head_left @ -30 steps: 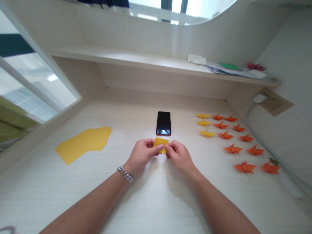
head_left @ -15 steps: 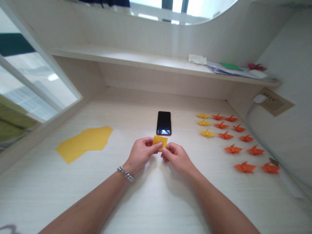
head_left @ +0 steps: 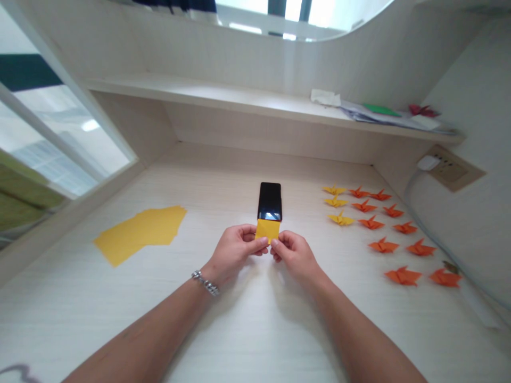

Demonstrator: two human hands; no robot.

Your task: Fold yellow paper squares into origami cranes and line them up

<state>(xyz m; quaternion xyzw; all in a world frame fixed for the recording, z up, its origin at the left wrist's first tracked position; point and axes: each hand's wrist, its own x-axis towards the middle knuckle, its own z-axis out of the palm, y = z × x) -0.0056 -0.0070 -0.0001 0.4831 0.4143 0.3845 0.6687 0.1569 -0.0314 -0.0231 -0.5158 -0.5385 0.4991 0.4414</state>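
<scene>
Between my two hands is a small yellow folded paper square (head_left: 267, 230), held just above the desk. My left hand (head_left: 236, 246), with a chain bracelet on the wrist, pinches its lower left part between thumb and fingers. At the lower right corner, my right hand (head_left: 294, 251) is closed on the same paper, thumb on top. The paper's upper edge overlaps the near end of a black phone (head_left: 270, 200) in my view. How many layers the paper has, I cannot make out.
Fanned yellow paper sheets (head_left: 141, 231) lie at the left. On the right stand rows of yellow paper cranes (head_left: 341, 219) and orange paper cranes (head_left: 403, 275). A cable (head_left: 439, 239) runs from a wall socket (head_left: 453, 167). Above the desk, a shelf (head_left: 223, 98) holds papers.
The yellow paper square has shifted slightly right and up and now sits straighter. My thumbs have moved from its face to its near edge.
</scene>
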